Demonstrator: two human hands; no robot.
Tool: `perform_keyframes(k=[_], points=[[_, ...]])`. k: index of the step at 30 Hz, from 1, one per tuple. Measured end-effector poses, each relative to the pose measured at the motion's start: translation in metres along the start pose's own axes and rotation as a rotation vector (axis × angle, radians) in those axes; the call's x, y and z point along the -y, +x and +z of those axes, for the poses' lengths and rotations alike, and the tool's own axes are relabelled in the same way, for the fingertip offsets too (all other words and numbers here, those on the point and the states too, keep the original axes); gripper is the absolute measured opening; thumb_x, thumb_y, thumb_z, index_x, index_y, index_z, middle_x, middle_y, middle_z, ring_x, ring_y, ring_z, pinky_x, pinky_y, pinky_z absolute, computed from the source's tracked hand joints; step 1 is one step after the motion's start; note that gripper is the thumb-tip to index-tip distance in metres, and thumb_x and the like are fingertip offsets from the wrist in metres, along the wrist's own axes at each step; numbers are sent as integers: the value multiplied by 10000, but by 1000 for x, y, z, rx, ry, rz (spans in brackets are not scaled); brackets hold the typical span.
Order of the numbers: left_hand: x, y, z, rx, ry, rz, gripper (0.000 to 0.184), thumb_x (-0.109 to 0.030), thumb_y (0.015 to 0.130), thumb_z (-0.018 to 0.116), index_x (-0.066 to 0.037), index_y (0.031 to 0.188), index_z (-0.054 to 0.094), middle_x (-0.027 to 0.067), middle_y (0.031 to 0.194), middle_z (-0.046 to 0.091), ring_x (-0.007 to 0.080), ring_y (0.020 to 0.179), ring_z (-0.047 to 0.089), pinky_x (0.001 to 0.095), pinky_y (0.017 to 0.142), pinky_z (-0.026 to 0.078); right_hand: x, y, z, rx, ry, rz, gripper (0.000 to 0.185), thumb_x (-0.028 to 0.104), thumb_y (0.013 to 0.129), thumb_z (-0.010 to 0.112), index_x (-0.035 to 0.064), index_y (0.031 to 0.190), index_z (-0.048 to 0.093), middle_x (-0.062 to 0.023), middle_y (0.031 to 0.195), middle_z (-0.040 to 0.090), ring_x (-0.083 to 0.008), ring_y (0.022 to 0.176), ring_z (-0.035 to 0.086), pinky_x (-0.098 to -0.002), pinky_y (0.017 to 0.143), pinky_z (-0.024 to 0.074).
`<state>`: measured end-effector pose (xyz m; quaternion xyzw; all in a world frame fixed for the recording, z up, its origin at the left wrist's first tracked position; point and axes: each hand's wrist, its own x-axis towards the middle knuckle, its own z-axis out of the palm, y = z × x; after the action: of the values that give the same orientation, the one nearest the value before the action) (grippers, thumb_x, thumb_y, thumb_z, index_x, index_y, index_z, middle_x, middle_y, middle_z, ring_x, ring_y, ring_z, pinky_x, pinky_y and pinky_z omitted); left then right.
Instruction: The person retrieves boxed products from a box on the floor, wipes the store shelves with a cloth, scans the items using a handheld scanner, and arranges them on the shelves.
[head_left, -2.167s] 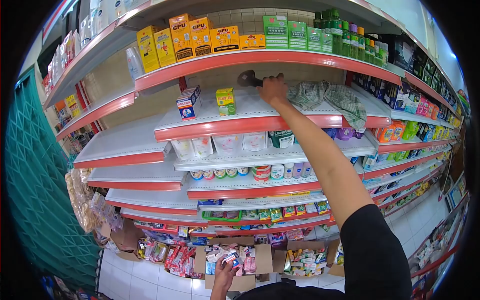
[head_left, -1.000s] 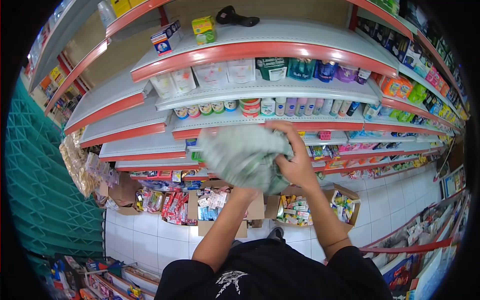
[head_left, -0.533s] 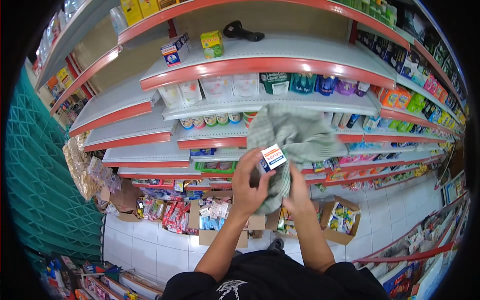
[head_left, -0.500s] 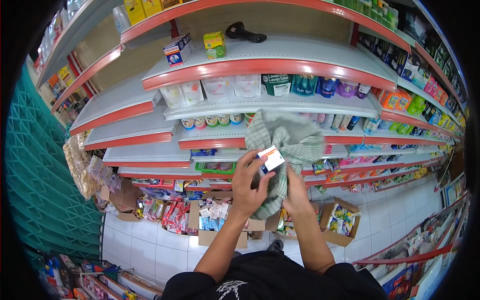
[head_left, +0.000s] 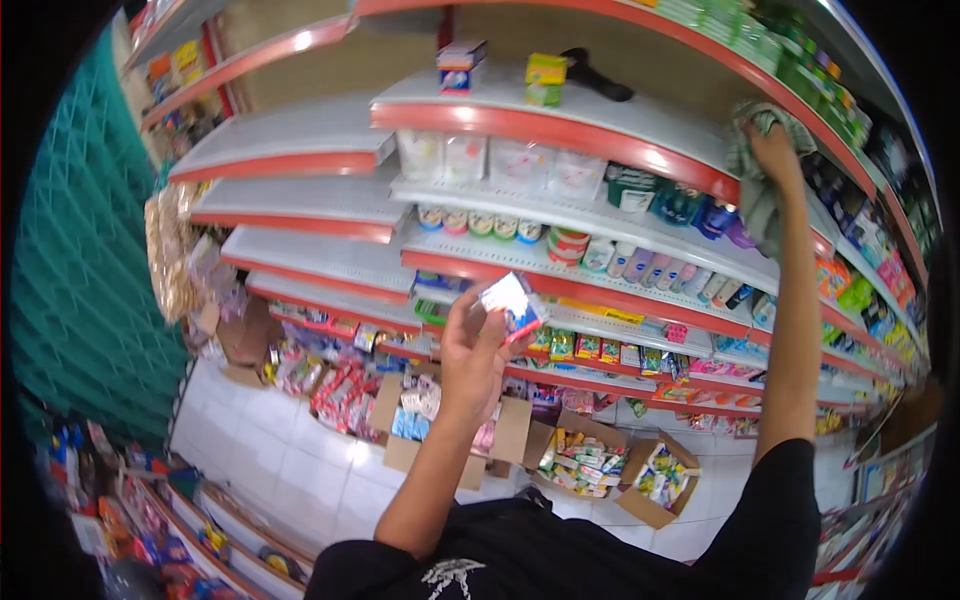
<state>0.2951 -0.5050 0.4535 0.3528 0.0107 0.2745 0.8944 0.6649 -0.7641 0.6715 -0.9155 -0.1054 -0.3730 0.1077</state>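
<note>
While your right hand (head_left: 774,152) grips a cloth (head_left: 766,220) at the right end of the shelf (head_left: 660,110), your left hand (head_left: 470,360) holds a box (head_left: 512,303), unshelved; a blue-white carton (head_left: 457,78) already stands near the left edge.

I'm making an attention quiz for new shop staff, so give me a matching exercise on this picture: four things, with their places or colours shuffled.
Column one:
1. small box
2. checked cloth
3. black object
4. folding gate

Column two:
A. teal, at the picture's left side
B. gripped in the right hand
C. lying on a shelf near a yellow-and-green box
D. held in the left hand

Pairs: 1-D, 2-B, 3-C, 4-A.
</note>
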Motion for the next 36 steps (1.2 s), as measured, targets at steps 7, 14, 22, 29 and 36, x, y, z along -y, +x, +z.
perform_keyframes(k=[7, 14, 22, 29, 36], points=[[-12, -5, -21, -118, -184, -252, 372, -360, 914, 479, -58, 1130, 470, 69, 967, 612, 175, 888, 626, 308, 775, 554, 10, 108, 87, 185, -363, -520, 717, 553, 770, 541, -11, 1210, 497, -247, 1226, 495, -387, 1130, 482, -395, 972, 373], [-24, -3, -36, -125, -464, -319, 436, -368, 933, 436, -7, 1177, 456, 152, 1059, 596, 232, 945, 621, 258, 743, 571, 159, 85, 105, 455, 59, -390, 842, 605, 748, 530, 37, 1344, 350, -214, 1328, 416, -333, 1244, 392, -375, 1034, 313], [-33, -5, -53, -261, -304, -285, 402, -377, 879, 552, -45, 1102, 518, 92, 976, 611, 181, 811, 637, 233, 655, 569, 180, 93, 165, 380, 36, -446, 830, 567, 746, 512, -3, 1329, 351, -245, 1297, 435, -344, 1206, 434, -372, 1013, 342], [-33, 10, -63, -255, -302, -393, 381, -384, 848, 596, -73, 1061, 545, 67, 845, 617, 152, 687, 635, 178, 518, 548, 146, 40, 81, 345, 242, -319, 722, 562, 725, 573, -22, 1148, 527, -165, 884, 636, -257, 822, 616, -331, 759, 454], [-20, 40, -51, -235, -277, -465, 384, -377, 845, 602, -86, 1089, 547, 63, 955, 571, 143, 718, 618, 165, 534, 544, 93, -60, -49, 333, 733, -165, 491, 537, 806, 560, 49, 856, 548, 36, 616, 434, -59, 521, 392, -209, 486, 310]])
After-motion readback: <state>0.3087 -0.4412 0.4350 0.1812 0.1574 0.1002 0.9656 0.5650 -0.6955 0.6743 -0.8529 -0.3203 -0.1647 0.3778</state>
